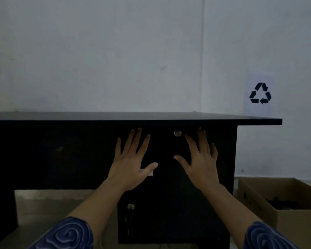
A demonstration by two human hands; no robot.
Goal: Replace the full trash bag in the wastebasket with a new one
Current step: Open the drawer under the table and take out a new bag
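Facing the worktop (pixel 115 116), the left hand (pixel 131 164) and right hand (pixel 201 165) are held spread, empty; no wastebasket is seen, only a box (pixel 293 225) rightward.

- Desk (pixel 61 155) stands against the wall (pixel 115 51).
- Sign (pixel 260 93) is on the wall, above the desk's right end.
- Box (pixel 255 193) sits on the floor, just right of the desk.
- Upper lock (pixel 177 133) is under the desk's top edge, and the lower lock (pixel 130 206) is below it to the left.
- Left hand (pixel 131 164) and right hand (pixel 199 162) lie before the desk front, either side of the upper lock.
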